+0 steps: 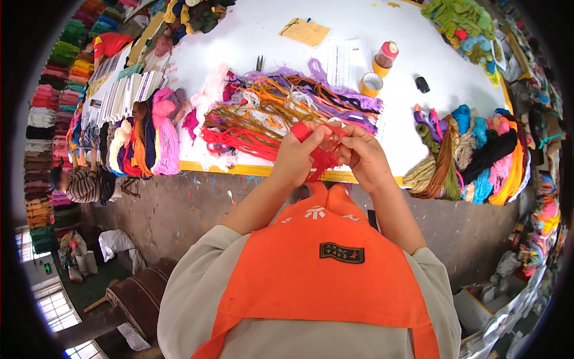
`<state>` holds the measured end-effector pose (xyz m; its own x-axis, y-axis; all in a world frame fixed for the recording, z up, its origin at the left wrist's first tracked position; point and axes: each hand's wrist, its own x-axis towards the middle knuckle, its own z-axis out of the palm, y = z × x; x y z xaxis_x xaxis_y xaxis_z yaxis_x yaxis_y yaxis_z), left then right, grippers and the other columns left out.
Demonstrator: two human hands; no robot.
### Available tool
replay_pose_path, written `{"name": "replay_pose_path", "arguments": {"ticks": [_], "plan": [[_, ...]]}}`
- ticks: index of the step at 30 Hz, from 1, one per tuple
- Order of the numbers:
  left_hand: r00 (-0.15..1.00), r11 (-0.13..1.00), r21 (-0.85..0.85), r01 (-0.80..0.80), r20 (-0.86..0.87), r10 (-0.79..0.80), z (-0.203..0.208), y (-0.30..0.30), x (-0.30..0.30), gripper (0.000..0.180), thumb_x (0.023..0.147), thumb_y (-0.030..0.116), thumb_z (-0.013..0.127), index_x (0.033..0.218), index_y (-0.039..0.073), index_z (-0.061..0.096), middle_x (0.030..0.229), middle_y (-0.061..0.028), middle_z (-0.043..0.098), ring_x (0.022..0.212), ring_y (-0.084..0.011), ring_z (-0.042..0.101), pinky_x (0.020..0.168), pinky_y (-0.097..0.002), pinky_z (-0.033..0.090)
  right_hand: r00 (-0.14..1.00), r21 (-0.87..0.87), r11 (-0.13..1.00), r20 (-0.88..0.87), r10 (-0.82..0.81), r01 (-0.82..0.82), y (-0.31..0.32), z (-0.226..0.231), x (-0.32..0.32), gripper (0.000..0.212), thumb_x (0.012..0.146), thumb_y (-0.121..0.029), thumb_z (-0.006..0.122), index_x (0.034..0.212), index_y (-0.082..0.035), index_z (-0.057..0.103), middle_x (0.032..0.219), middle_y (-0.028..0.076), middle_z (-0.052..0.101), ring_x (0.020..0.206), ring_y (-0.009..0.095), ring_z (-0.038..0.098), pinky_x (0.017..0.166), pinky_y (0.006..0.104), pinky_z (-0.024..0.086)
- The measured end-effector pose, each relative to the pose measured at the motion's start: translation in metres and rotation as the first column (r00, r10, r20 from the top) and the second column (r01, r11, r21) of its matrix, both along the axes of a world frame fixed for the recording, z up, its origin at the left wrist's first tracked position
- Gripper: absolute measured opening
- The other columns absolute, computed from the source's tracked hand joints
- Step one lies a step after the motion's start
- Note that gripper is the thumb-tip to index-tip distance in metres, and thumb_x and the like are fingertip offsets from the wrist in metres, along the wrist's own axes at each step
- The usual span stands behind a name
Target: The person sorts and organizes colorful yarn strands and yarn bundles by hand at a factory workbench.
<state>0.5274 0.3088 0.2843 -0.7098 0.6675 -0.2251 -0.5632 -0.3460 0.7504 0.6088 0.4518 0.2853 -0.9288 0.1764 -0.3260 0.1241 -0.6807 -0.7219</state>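
Observation:
Both my hands meet over the front edge of the white table, with red yarn (323, 160) between them. My left hand (294, 158) is closed round the red strands, thumb on top. Close beside it, my right hand (363, 157) pinches part of the same red yarn between thumb and fingers. Loose red ends hang below the hands, past the table edge. Just beyond lies a wide spread of yarn strands (269, 102) in orange, olive, purple, white and red. Exactly how the red strands run between my fingertips is too small to tell.
Small black scissors (259, 63) lie behind the spread yarn. Farther back are a tan pad (305, 32), printed sheets (348, 63), a pink-capped bottle (385, 55), a tape roll (371, 84) and a black object (422, 84). Coloured skeins (472, 155) hang at right, others (143, 140) at left.

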Motion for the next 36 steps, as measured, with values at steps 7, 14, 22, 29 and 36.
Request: {"name": "replay_pose_path", "arguments": {"ticks": [7,14,22,29,36], "plan": [[0.985,0.976,-0.213,0.052,0.172,-0.015,0.016,-0.063,-0.068,0.011,0.094,0.014,0.052,0.086,0.008,0.056,0.061,-0.0044,0.059,0.044,-0.0129,0.046,0.043,-0.0259,0.039,0.994,0.361,0.932,0.109,-0.02,-0.021,0.037,-0.008,0.048,0.019,0.095,-0.029,0.06,0.093,-0.01,0.06,0.079,-0.005,0.054,0.062,0.006,0.05,0.056,0.023,0.045],[0.932,0.979,0.013,-0.201,0.309,0.188,-0.015,-0.192,-0.194,0.008,0.095,0.008,0.049,0.102,0.005,0.053,0.059,0.0065,0.032,0.044,-0.0045,0.025,0.04,-0.0208,0.022,0.708,-0.08,0.704,0.03,-0.706,0.706,0.197,-0.126,0.193,0.01,0.095,-0.017,0.056,0.099,-0.008,0.054,0.114,0.013,0.063,0.105,0.025,0.06,0.096,0.0434,0.047],[0.771,0.71,-0.387,-0.588,-0.001,0.637,0.003,-0.278,-0.321,0.009,0.095,0.005,0.045,0.099,0.007,0.053,0.056,0.0066,0.029,0.042,-0.0052,0.023,0.037,-0.0212,0.018,0.287,0.635,0.389,0.262,-0.921,0.668,0.314,-0.157,0.349,0.015,0.094,-0.02,0.051,0.081,-0.014,0.048,0.063,-0.005,0.041,0.049,0.006,0.035,0.043,0.0232,0.027],[0.941,0.937,-0.343,-0.068,-0.334,-0.054,-0.136,-0.168,-0.248,0.008,0.091,0.009,0.053,0.097,0.008,0.058,0.071,0.0026,0.054,0.048,-0.0023,0.04,0.043,-0.0167,0.035,0.521,0.878,0.255,0.008,-0.854,0.404,0.372,-0.273,0.464,0.028,0.097,-0.019,0.042,0.114,-0.006,0.06,0.094,0.007,0.06,0.09,0.019,0.058,0.079,0.0353,0.048],[0.845,0.776,-0.472,0.418,0.516,-0.141,-0.196,0.029,-0.007,0.02,0.09,0.02,0.065,0.1,0.003,0.066,0.069,0.0016,0.057,0.047,-0.0025,0.033,0.039,-0.0188,0.023,0.907,0.876,0.307,0.414,-0.082,-0.372,0.131,-0.244,0.121,0.019,0.097,-0.029,0.048,0.104,-0.014,0.057,0.078,0.018,0.064,0.075,0.039,0.064,0.067,0.0461,0.047]]}}
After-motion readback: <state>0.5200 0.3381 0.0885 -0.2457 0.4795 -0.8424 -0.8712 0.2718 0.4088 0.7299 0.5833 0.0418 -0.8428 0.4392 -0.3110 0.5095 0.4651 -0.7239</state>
